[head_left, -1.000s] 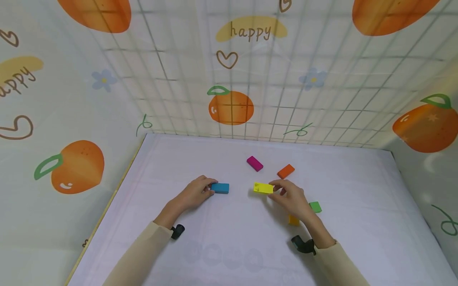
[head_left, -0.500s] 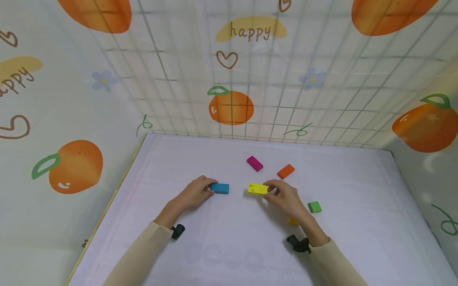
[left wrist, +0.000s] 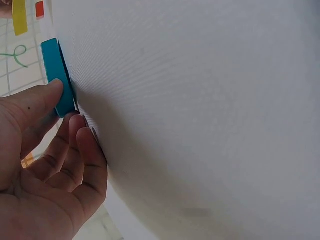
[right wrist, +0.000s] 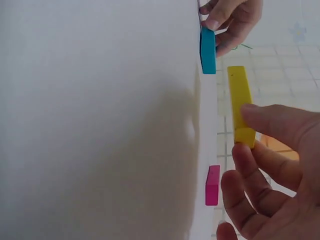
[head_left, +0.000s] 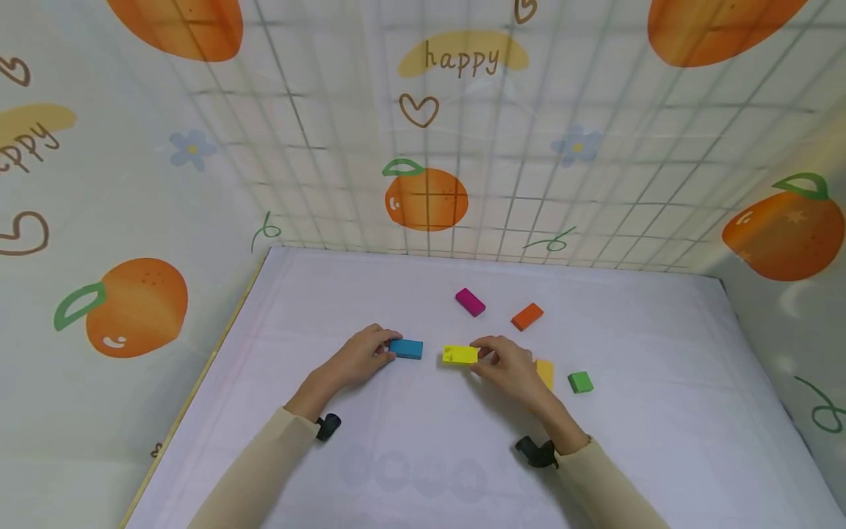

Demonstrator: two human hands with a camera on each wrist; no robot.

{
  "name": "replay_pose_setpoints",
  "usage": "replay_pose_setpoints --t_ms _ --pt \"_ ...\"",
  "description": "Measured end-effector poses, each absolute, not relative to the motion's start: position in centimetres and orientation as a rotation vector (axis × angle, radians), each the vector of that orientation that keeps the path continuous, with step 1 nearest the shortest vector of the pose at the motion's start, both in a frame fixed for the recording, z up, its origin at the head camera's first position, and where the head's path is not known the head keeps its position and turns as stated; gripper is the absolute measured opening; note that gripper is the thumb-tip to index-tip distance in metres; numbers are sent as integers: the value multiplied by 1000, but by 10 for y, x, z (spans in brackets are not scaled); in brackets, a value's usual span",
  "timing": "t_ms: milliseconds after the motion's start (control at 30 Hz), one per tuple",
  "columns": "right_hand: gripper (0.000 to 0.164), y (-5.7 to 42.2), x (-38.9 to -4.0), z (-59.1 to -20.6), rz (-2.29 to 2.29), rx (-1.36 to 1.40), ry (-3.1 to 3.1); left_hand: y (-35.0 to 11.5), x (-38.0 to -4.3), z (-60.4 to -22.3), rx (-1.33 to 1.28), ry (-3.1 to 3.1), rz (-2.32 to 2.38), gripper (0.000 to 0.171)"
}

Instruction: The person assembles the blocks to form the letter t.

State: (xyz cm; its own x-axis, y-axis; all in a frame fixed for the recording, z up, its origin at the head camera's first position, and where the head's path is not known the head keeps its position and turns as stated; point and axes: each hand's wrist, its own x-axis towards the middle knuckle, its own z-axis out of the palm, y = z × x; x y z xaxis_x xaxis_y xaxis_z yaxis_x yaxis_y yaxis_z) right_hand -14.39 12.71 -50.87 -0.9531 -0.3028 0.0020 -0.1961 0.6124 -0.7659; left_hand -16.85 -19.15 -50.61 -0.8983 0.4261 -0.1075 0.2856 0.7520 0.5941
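Note:
In the head view, a blue block (head_left: 408, 350) lies flat on the white table, its left end pinched by my left hand (head_left: 357, 358). The left wrist view shows the thumb on the side of that blue block (left wrist: 56, 65). To its right, my right hand (head_left: 510, 371) pinches a yellow block (head_left: 456, 355) by the right end. The right wrist view has this yellow block (right wrist: 239, 90) between thumb and fingers, held off the table. Small bumps or a notch show at its left end, too small to tell. A short gap separates the two blocks.
A magenta block (head_left: 470, 302) and an orange block (head_left: 527, 317) lie beyond the right hand. Beside the right wrist are an amber block (head_left: 545, 372), partly hidden by the arm, and a green block (head_left: 580, 382). A patterned curtain (head_left: 330, 184) borders the table's back edge.
My right hand has carried the yellow block left and slightly nearer, closer to the blue block. The amber block shows on the arm's other side now. My left hand and the blue block stay put.

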Motion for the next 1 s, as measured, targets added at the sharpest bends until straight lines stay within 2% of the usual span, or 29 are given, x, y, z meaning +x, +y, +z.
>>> replay_pose_setpoints --t_ms 267,1000 --pt "35 116 -147 -513 -1271 -507 2710 -190 -169 -507 503 2710 826 39" --pt "35 95 -159 -512 -1282 -378 2665 -192 -169 -508 533 2712 829 39"
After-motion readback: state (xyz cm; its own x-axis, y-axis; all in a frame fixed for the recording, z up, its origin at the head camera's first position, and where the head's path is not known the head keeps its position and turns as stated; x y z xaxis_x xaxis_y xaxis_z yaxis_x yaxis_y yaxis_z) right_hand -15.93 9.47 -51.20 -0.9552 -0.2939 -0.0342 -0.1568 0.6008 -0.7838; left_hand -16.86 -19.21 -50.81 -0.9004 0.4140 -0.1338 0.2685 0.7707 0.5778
